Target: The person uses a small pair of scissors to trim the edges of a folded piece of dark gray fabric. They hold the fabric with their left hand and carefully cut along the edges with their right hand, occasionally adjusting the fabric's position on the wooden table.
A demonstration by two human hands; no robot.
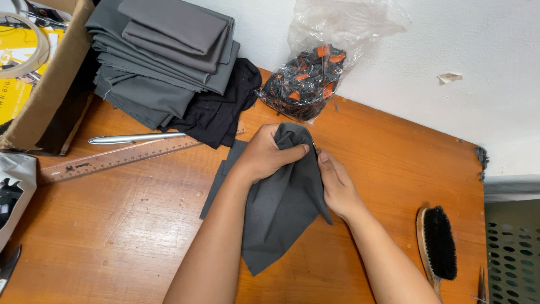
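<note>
Both hands pinch dark grey cloth [281, 197] mid-table: left hand [267, 155] bunches far edge, right hand [336, 186] grips right edge to keep it taut.

I had only the one view, from the camera worn on the head, and it looked steeply down and forward over the wooden tabletop [129, 219] toward the white wall [450, 50] at its far edge. It sat close: both forearms entered from the bottom edge, and the left hand [264, 155] and right hand [337, 186] met near mid-frame. The tabletop's right edge ran slightly tilted.
</note>
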